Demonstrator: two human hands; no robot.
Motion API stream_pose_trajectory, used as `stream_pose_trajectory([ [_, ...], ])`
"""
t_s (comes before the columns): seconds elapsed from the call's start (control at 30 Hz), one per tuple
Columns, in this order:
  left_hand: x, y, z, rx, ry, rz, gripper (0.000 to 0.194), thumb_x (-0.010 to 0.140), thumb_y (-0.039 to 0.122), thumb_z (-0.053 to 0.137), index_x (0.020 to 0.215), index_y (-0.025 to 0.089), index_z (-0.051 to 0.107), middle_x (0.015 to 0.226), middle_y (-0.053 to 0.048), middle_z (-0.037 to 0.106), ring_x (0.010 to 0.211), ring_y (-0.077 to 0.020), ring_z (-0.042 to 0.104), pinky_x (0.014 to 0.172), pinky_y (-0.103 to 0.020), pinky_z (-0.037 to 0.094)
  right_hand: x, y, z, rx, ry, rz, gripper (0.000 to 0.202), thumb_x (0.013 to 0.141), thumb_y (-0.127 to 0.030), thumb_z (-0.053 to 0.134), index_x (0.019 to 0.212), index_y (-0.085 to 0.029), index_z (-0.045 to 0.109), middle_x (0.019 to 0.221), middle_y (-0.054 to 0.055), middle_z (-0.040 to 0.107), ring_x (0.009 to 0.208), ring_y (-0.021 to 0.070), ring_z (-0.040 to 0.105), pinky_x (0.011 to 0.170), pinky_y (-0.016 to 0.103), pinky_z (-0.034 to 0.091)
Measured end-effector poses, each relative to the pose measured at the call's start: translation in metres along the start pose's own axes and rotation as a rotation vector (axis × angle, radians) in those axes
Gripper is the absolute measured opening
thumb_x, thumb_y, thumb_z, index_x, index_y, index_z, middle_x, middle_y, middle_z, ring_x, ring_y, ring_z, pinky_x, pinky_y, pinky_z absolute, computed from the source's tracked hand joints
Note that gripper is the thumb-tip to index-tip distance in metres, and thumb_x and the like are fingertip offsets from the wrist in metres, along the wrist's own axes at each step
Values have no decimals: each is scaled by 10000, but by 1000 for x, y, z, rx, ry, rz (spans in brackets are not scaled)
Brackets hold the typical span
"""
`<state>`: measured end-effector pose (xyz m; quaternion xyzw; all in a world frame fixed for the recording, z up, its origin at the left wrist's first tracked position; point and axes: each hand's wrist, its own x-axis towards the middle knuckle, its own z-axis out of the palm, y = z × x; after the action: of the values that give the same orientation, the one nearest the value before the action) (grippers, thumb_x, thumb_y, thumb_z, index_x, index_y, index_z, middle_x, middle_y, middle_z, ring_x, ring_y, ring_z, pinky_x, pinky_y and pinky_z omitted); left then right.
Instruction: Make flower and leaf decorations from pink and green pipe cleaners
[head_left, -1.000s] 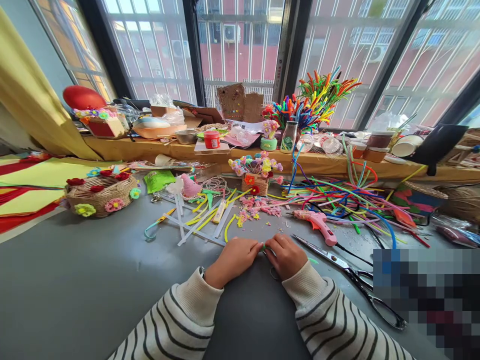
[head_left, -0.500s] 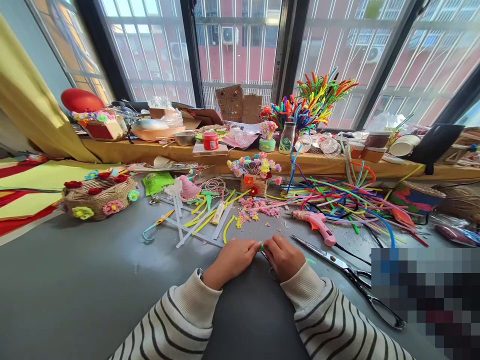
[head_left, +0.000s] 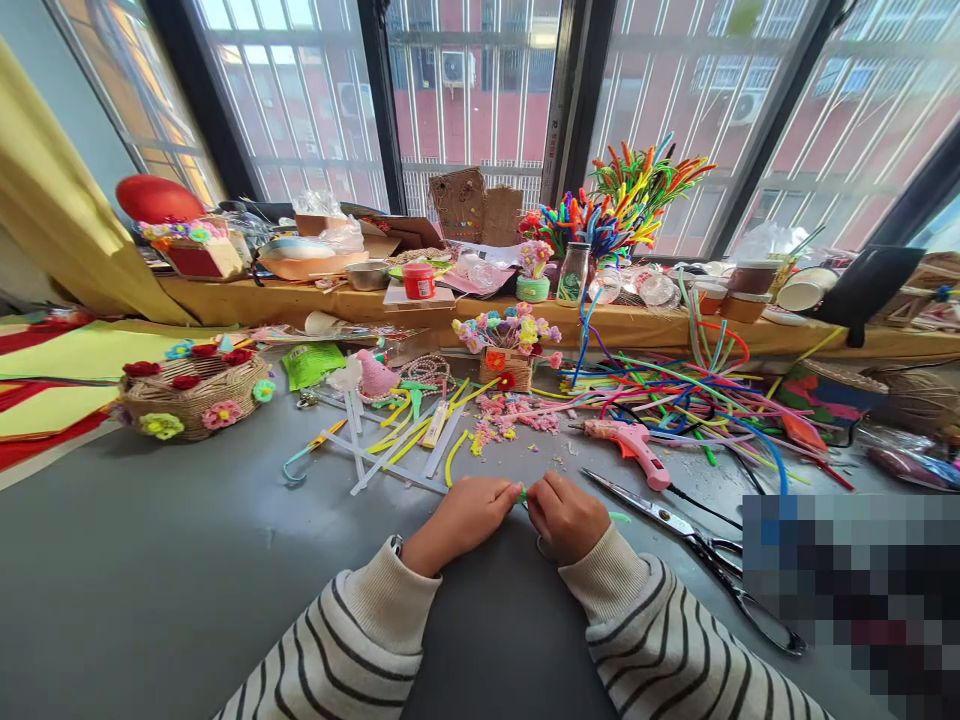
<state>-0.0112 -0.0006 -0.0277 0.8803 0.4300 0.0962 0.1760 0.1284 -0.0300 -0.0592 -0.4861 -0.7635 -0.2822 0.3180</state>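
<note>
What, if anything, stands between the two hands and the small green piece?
Nothing visible: the left hand and right hand have their fingertips at the green piece. The scissors lie right of both hands, not between.

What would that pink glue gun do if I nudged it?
The pink glue gun would probably slide rather than roll, lying flat on its side. Its trailing black cord might tug at it. The plastic-looking body seems likely stiff.

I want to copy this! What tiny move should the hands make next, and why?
Maybe hold the small green piece with the left hand and gently twist it with the right hand, because both hands' fingertips meet right there, while the scissors lie unheld to the side.
</note>
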Motion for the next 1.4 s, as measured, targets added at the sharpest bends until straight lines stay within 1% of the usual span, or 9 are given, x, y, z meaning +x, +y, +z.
stream_pose_trajectory([
  [0.1,-1,1,0,-8,3,1,453,799,365,150,578,173,496,572,3,533,518,-113,427,467,-224,233,1,1,-1,7,-35,27,229,728,-176,375,536,-168,499,518,5,494,476,103,442,469,214,258],
  [0.2,0,0,2,-15,25,2,462,799,374,138,592,175,501,579,1,533,519,-115,426,468,-227,234,3,2,-3,32,-55,19,218,733,-181,375,558,-168,506,541,11,503,515,114,451,495,212,271],
  [0.4,1,-4,6,-10,35,7,472,796,391,131,593,176,500,573,-1,530,517,-118,419,466,-228,228,2,1,-6,10,-14,-16,262,754,-177,375,525,-167,502,503,6,494,476,104,436,476,212,256],
  [0.53,0,-2,3,-3,20,5,464,797,376,143,591,177,508,581,-2,542,518,-117,423,473,-230,227,3,0,-5,-4,8,-19,290,759,-177,362,500,-167,493,489,7,494,461,101,432,469,216,247],
  [0.7,-2,0,0,11,13,-1,458,799,372,149,589,176,506,590,-2,553,526,-117,439,461,-227,228,3,0,-5,-2,1,-25,286,756,-172,361,502,-169,493,487,6,494,462,102,435,469,218,249],
  [0.93,-2,0,1,13,23,8,459,803,362,142,622,178,520,622,-5,566,548,-121,453,465,-226,229,3,3,-6,59,-88,5,208,738,-182,390,574,-167,517,555,15,512,538,118,460,520,211,287],
  [1.03,-1,0,1,26,21,9,455,804,357,147,617,178,522,610,-4,566,535,-120,448,464,-229,223,3,4,-5,77,-100,8,188,739,-205,406,596,-167,523,579,16,519,561,122,464,534,212,295],
  [1.23,0,-2,3,41,36,25,459,803,357,155,587,171,514,575,-4,548,517,-115,437,460,-237,214,2,4,-4,28,-39,-26,266,766,-189,368,538,-165,502,530,15,505,515,116,450,504,216,284],
  [1.4,1,-3,3,19,15,18,468,798,371,148,587,172,515,577,-4,543,522,-115,437,466,-234,230,2,3,-4,14,16,-45,295,779,-189,359,520,-164,498,504,9,500,484,99,445,488,211,270],
])
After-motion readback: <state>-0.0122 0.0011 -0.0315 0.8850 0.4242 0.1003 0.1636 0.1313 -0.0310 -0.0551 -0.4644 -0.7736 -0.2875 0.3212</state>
